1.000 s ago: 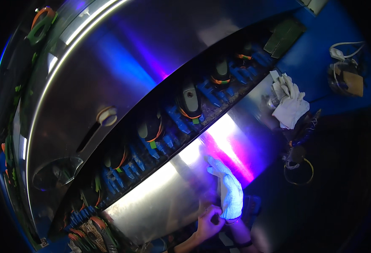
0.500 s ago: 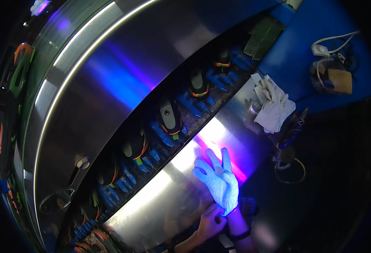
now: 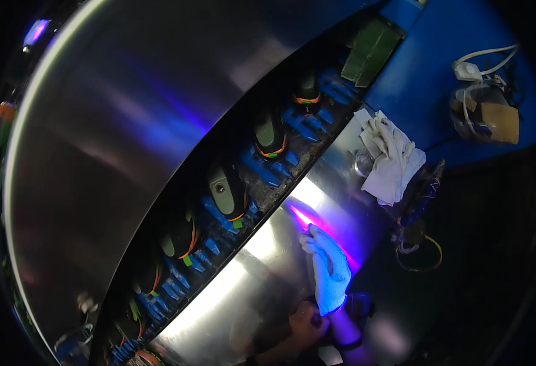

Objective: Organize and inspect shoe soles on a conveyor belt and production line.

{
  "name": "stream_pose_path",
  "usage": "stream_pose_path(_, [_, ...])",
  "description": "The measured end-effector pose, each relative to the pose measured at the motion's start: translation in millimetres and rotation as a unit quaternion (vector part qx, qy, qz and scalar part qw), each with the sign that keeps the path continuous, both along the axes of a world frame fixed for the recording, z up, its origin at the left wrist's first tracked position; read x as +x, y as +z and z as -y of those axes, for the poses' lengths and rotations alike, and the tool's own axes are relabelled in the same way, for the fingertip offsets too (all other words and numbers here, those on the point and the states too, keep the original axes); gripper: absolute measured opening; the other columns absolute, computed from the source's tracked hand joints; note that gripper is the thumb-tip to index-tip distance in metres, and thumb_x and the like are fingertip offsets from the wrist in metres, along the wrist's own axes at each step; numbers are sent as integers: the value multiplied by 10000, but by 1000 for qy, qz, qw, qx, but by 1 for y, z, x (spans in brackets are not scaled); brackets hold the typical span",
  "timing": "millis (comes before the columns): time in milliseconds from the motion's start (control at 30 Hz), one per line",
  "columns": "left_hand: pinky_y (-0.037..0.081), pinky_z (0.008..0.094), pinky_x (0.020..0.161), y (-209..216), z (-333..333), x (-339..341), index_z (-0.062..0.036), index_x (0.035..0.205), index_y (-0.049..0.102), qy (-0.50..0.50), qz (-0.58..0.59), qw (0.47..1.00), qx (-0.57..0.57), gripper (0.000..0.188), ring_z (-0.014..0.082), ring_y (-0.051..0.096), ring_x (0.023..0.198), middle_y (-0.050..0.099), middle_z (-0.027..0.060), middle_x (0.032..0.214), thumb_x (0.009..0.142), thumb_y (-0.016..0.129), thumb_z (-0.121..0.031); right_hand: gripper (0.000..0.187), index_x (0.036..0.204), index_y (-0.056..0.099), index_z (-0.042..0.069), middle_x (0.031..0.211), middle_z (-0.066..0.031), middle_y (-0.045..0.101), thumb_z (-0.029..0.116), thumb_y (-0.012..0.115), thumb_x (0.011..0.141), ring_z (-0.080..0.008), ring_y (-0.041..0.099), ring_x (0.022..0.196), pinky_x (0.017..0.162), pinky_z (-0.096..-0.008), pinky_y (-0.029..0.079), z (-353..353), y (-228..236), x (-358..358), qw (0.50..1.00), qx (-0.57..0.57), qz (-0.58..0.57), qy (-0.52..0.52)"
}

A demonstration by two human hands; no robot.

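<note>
A whitish knit work glove (image 3: 332,277), lit blue, covers my right hand (image 3: 329,262). That hand is held over the metal ledge, its fingers close together and partly bent, with nothing visible in them. Just below the glove's cuff is my bare left hand (image 3: 307,323), dim and with curled fingers. Whether it still grips the cuff is hidden. A bright pink-violet streak of light (image 3: 304,216) falls on the ledge by the gloved fingertips. Farther right lies a pile of white gloves (image 3: 390,161), beside a small round metal object (image 3: 362,163).
Beyond the metal ledge (image 3: 219,290), blue fixtures (image 3: 259,168) run in a diagonal row with grey-black rounded pieces (image 3: 222,189) trimmed orange. A large curved steel cover (image 3: 128,122) rises behind. A clear bag (image 3: 484,113) and white cord (image 3: 466,70) rest on the blue surface, right.
My gloved right hand's spread fingers have drawn together and turned. My left hand has moved slightly down from pinching the cuff. The row of pieces has shifted leftward in view.
</note>
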State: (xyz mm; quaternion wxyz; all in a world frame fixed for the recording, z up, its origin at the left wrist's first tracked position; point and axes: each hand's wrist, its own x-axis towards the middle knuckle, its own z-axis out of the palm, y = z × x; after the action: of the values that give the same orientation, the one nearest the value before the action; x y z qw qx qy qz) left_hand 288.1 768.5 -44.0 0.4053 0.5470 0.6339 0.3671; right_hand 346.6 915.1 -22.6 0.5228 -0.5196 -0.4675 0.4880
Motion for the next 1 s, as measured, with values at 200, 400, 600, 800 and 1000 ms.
stream_pose_path(200, [471, 369, 512, -6, 10, 7, -130, 832, 558, 1, -22, 999, -46, 267, 221, 586, 588, 576, 60, 764, 709, 794, -158, 282, 1108, 693, -9, 1232, -172, 658, -113, 584, 870, -262, 654, 1099, 949, -361, 525, -9, 18, -2, 992, -38, 95, -80])
stream_pose_path(400, [475, 395, 555, -4, 2, 0, -121, 867, 580, -5, 4, 999, -51, 259, 242, 611, 656, 576, 79, 782, 714, 788, -147, 295, 1106, 674, -66, 1198, -236, 647, -145, 523, 865, -305, 669, 1045, 899, -380, 549, -18, 29, -4, 992, -25, 80, -90])
stream_pose_path(600, [474, 394, 557, -1, -22, -3, -117, 864, 581, -23, -6, 997, -76, 255, 246, 608, 659, 575, 82, 782, 713, 785, -140, 248, 1055, 667, -91, 1172, -268, 630, -135, 519, 861, -328, 676, 1008, 786, -373, 606, -22, 14, -5, 994, 20, -31, -107])
stream_pose_path(800, [474, 393, 559, -3, -29, -4, -114, 860, 581, -34, -13, 996, -85, 251, 250, 606, 662, 574, 85, 782, 711, 782, -133, 244, 1042, 658, -92, 1138, -282, 632, -172, 537, 845, -338, 694, 945, 749, -336, 604, -28, 11, 3, 995, 39, 74, -50])
stream_pose_path(1000, [473, 392, 561, -5, -22, -5, -111, 857, 581, -28, -6, 997, -74, 246, 253, 603, 665, 572, 89, 781, 710, 779, -126, 224, 1036, 659, -99, 1136, -276, 634, -142, 548, 846, -334, 662, 1029, 756, -337, 606, -25, 11, 14, 990, 47, 130, 23])
